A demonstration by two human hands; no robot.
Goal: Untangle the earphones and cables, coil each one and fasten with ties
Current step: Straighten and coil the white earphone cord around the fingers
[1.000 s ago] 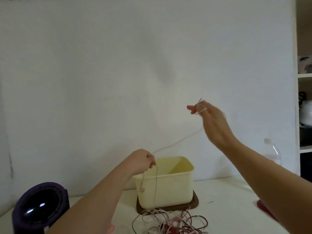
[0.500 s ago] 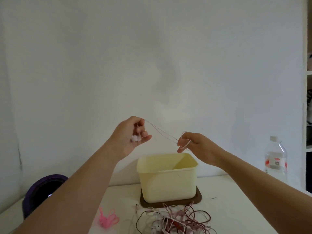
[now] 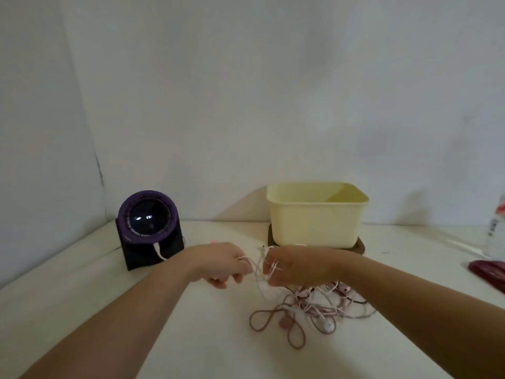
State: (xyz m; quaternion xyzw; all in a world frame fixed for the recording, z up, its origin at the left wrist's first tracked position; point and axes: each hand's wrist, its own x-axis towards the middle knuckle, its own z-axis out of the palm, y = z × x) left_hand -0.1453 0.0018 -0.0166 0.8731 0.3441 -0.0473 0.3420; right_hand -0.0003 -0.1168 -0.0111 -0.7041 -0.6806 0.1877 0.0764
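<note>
Head view: two hands meet low over the desk [image 3: 82, 302]. The left hand [image 3: 221, 265] curls its fingers round loops of one thin pale earphone cord [image 3: 257, 272]. The right hand [image 3: 295, 266] pinches the same cord with bent fingers. The cord drops into one tangle of cables [image 3: 314, 307] on the desk under the right wrist, one white earbud [image 3: 328, 326] showing. Behind stand one yellow tub [image 3: 314, 217], one purple round device [image 3: 149, 228] and one bottle [image 3: 494, 236].
</note>
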